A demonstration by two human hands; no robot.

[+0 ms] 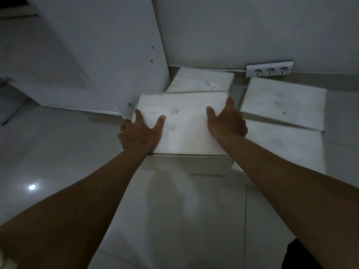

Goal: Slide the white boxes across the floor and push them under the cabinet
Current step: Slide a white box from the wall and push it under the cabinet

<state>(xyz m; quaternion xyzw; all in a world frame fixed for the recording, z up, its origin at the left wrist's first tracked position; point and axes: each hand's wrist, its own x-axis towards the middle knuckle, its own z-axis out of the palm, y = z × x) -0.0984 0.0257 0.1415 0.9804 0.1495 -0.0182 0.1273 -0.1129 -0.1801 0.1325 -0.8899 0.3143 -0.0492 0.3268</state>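
Observation:
A white box (184,123) sits on the tiled floor in the middle of the view. My left hand (139,133) grips its left side, thumb on the lid. My right hand (225,123) grips its right side, thumb on top too. Behind it a second white box (202,80) lies against the wall. To the right lie a third white box (283,101) and one below it (291,148), partly hidden by my right forearm. The white cabinet (93,55) stands at the left, its lower corner close to the held box.
A white triple power socket (269,70) sits low on the wall behind the boxes. Glossy white floor tiles (174,210) spread in front and to the left, with a lamp reflection at the left. A dark shape shows at the bottom right corner.

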